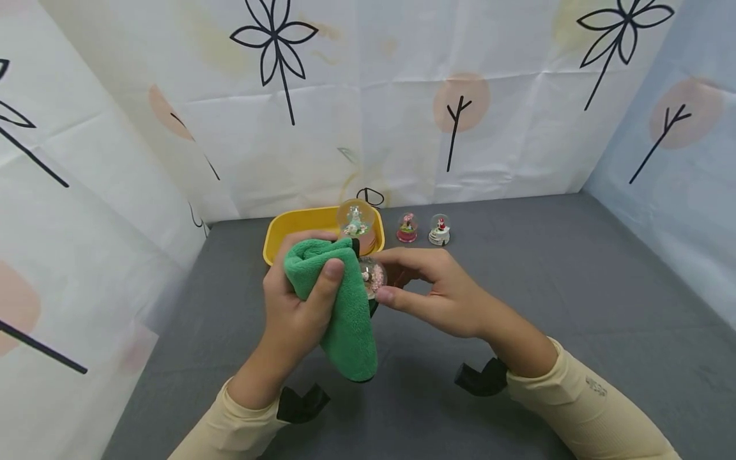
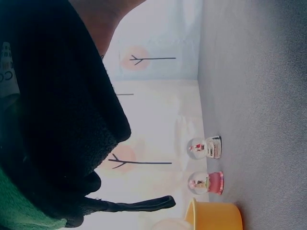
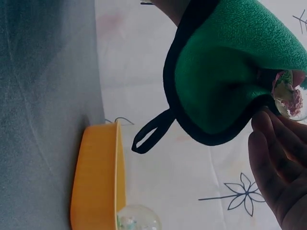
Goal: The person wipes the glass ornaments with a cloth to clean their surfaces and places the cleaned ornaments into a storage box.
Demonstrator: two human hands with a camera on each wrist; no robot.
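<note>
A green cloth (image 1: 351, 326) with a dark edge and a hanging loop is bunched in my left hand (image 1: 301, 297), the thumb pressed over its folds. Tucked against the cloth's right side is a small snow globe (image 1: 374, 276) with pink bits inside. My right hand (image 1: 439, 291) pinches that globe between thumb and fingers. In the right wrist view the cloth (image 3: 216, 91) drapes around the lower part of the globe (image 3: 289, 98), and the right fingers (image 3: 273, 143) lie at its dome. The left wrist view shows mostly the cloth's dark underside (image 2: 62, 96).
Behind the hands stands a yellow tray (image 1: 287, 220) with a larger snow globe (image 1: 355, 220) in it. To its right on the grey table (image 1: 535, 275) are a pink-based snow globe (image 1: 407, 229) and a white-based one (image 1: 439, 231). A patterned cloth wall (image 1: 368, 102) rises behind.
</note>
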